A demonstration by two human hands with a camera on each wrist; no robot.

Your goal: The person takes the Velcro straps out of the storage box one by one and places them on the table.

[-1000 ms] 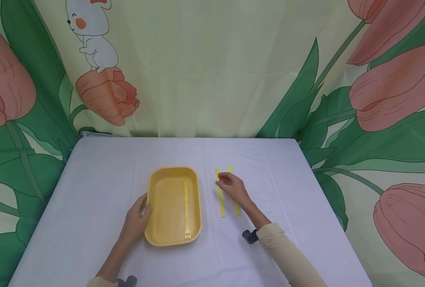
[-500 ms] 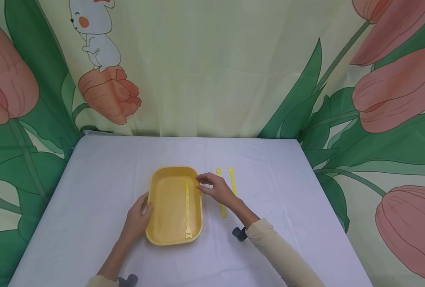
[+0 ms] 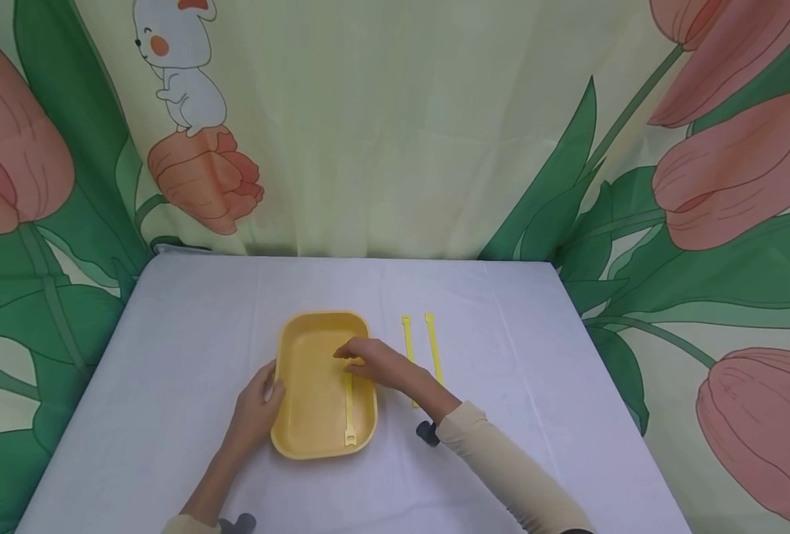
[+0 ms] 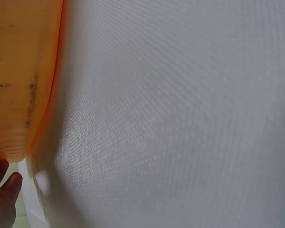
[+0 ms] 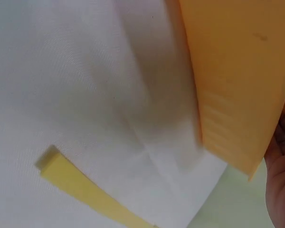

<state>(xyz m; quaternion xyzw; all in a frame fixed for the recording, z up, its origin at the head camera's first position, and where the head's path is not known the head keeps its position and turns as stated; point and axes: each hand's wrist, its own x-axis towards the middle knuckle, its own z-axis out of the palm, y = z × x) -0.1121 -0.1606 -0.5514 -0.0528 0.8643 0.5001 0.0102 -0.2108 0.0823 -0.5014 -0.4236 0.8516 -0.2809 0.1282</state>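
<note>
A yellow tray (image 3: pixel 301 400) stands on the white table. My left hand (image 3: pixel 259 404) grips its left rim, with the thumb over the edge; in the left wrist view the fingers of that hand (image 4: pixel 1 183) show beside the tray wall (image 4: pixel 19 71). Inside the tray lies a thin, flat yellow strip (image 3: pixel 349 411) with a wider, notched near end. Over the strip's far end hovers my right hand (image 3: pixel 376 363), a gap showing between thumb and fingers. The right wrist view shows this hand (image 5: pixel 282 185) at the tray's outer wall (image 5: pixel 242 85).
Two more yellow strips, a left one (image 3: pixel 408 337) and a right one (image 3: pixel 433 341), lie right of the tray, partly under the right forearm. A strip's end (image 5: pixel 76 180) shows in the right wrist view. A tulip-printed curtain (image 3: pixel 381 148) hangs behind the table.
My right hand has moved left, from above the two loose strips to over the tray and its strip. The left hand keeps its place on the rim, and the tray stays put.
</note>
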